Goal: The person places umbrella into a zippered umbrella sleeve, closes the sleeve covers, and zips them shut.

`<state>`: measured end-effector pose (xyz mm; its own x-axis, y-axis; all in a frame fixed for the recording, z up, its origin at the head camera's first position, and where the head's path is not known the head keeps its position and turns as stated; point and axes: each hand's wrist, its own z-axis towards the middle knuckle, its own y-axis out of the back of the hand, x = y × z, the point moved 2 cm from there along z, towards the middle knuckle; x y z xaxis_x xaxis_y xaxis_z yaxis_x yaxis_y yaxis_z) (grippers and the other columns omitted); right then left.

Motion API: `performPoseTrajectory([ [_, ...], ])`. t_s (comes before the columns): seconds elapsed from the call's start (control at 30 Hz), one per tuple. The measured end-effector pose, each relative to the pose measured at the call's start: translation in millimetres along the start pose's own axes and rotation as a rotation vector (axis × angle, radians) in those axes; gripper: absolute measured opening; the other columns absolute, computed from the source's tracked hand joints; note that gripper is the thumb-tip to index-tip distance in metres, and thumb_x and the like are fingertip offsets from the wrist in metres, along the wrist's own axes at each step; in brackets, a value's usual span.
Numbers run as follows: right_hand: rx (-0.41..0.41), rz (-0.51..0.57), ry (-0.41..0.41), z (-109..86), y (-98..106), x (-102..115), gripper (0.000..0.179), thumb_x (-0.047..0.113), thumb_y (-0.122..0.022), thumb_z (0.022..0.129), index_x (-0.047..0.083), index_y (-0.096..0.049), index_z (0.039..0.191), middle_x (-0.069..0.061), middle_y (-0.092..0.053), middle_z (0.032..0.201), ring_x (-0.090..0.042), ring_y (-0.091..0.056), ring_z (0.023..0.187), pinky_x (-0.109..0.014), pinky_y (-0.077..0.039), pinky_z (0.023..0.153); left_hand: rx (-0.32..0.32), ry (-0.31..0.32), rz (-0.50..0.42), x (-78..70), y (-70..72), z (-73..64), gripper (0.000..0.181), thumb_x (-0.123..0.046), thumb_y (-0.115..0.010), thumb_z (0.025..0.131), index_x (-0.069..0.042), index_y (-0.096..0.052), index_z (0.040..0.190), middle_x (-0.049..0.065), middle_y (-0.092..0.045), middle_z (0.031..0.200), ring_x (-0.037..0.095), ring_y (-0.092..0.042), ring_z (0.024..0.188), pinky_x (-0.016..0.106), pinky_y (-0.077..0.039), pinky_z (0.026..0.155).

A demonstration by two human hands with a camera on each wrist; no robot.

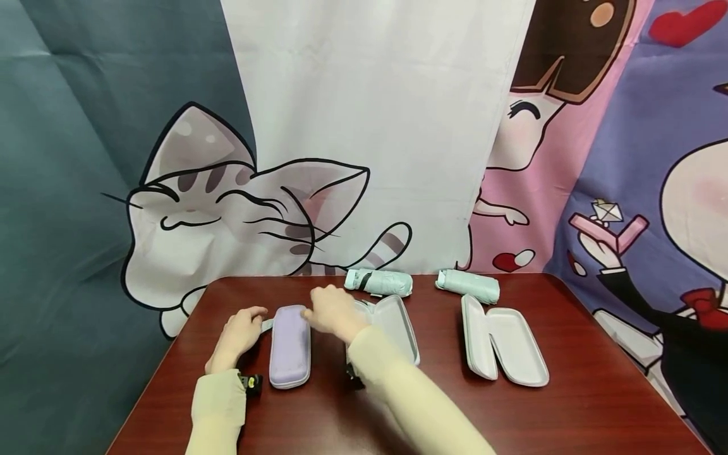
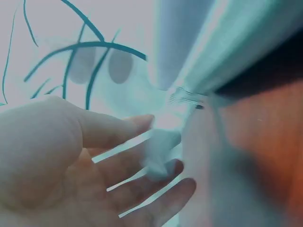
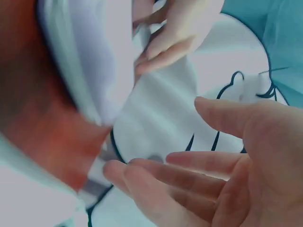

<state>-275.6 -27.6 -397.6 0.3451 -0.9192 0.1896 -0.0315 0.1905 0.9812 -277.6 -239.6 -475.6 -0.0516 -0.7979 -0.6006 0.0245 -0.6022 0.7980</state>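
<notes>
A closed lavender zip case [image 1: 290,347] lies on the left half of the table, with a short pale strap [image 1: 267,325] at its left side. My left hand [image 1: 239,332] is at that strap. In the left wrist view, thumb and fingers pinch the blurred strap [image 2: 163,146]. My right hand [image 1: 332,309] hovers between the lavender case and an open pale case [image 1: 396,325], which my arm partly covers. Seen in the right wrist view, the right hand [image 3: 203,179] has relaxed, spread fingers and holds nothing, apart from the lavender case [image 3: 102,61].
Farther right lies another open pale case [image 1: 517,347], its two halves spread apart. Along the back edge lie two folded mint umbrellas, the left one [image 1: 389,284] with a dark band and the right one [image 1: 469,285]. A printed cloth [image 1: 375,126] hangs behind the table [image 1: 318,417].
</notes>
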Motion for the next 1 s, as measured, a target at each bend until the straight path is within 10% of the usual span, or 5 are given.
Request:
performPoseTrajectory([
  [0.2,-0.034,-0.051,0.034,15.5,14,-38,0.042,0.043,-0.060,0.094,0.012,-0.065,0.122,-0.009,-0.068,0.113,-0.030,-0.065,0.102,-0.047,-0.052,0.078,-0.064,-0.036,-0.024,-23.2,6.9,-0.6,0.040,-0.016,-0.043,0.102,-0.002,-0.051,0.139,0.026,-0.051,0.137,0.044,-0.046,0.124,0.058,-0.036,0.097],
  [0.4,-0.060,-0.023,0.029,32.9,14,-74,0.031,0.037,-0.061,0.094,0.012,-0.067,0.111,-0.007,-0.069,0.106,-0.030,-0.064,0.101,-0.048,-0.051,0.079,-0.140,-0.094,-0.050,-47.3,-1.8,2.3,0.037,-0.019,-0.049,0.101,-0.004,-0.056,0.135,0.021,-0.052,0.137,0.041,-0.045,0.128,0.057,-0.035,0.100],
  [1.0,-0.027,0.026,-0.051,63.9,-31,-146,0.050,0.027,-0.060,0.096,0.011,-0.049,0.143,-0.015,-0.047,0.143,-0.037,-0.038,0.132,-0.061,-0.029,0.103,-0.211,-0.170,-0.124,-108.1,-67.5,-2.3,0.025,-0.022,-0.059,0.098,-0.003,-0.068,0.113,0.007,-0.065,0.088,0.024,-0.061,0.078,0.042,-0.049,0.073],
])
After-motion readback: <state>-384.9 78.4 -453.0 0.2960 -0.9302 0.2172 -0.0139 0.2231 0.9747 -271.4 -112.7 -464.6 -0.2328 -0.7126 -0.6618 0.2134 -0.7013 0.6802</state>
